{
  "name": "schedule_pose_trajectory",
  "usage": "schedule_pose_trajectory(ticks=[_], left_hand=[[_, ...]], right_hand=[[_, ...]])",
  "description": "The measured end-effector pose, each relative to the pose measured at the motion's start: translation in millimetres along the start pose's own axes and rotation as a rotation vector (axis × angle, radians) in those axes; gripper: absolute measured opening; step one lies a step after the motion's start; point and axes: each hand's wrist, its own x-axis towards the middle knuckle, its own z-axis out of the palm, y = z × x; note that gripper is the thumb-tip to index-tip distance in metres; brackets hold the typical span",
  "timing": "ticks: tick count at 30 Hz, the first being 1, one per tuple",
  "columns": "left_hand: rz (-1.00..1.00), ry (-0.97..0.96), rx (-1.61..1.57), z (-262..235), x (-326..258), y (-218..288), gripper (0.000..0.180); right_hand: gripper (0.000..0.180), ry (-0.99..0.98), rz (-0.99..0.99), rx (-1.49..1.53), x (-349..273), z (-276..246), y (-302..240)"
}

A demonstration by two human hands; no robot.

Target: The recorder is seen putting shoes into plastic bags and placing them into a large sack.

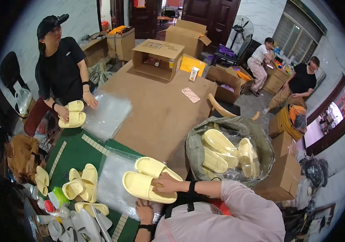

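My right hand (pixel 165 183) grips a pair of pale yellow slippers (pixel 138 184) lying side by side. They are held just over a stack of clear plastic bags (pixel 114 181), or resting on it; I cannot tell which. At the near edge of that stack, my left hand (pixel 145 210) touches the bags with its fingers stretched out, partly below the slippers. Loose yellow slippers (pixel 89 179) lie on the green mat (pixel 65 159) to the left. On my right, a large sack (pixel 194 151) holds bagged yellow slippers (pixel 220 143).
Across the table a co-worker (pixel 61 60) holds yellow slippers (pixel 74 119) beside more clear bags (pixel 108 115). A cardboard box (pixel 158 46) and a phone (pixel 191 95) are on the brown tabletop (pixel 156 125). White slippers (pixel 89 226) are piled at lower left. Two people sit at far right.
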Motion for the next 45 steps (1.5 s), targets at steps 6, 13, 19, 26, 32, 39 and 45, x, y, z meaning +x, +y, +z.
schedule_pose_trajectory(ticks=[6, 13, 19, 26, 32, 39, 45], left_hand=[[-0.195, 0.0, 0.143, -47, -8, 47, 0.083], [-0.13, 0.081, -0.033, -13, -1, 22, 0.066], [-0.076, 0.184, -0.095, -8, -2, 10, 0.035], [-0.104, 0.815, -0.795, 39, 23, -30, 0.018], [-0.083, 0.541, -0.564, 12, 25, -11, 0.019], [-0.15, 0.361, -0.443, 9, 22, 2, 0.029], [-0.145, 0.402, -0.208, -5, 13, 13, 0.031]], right_hand=[[0.04, 0.122, -0.09, 0.012, -6, -5, 9], [0.045, -0.034, 0.009, 0.023, -10, -25, -1], [0.043, -0.012, -0.074, 0.1, -13, -35, -2], [0.033, -0.361, 0.158, 0.511, -4, -66, 21], [0.028, -0.663, 0.196, 0.526, -29, -73, 27], [0.034, -0.861, 0.305, 0.489, -32, -72, 17], [0.037, -0.845, 0.287, 0.532, -39, -71, 15]])
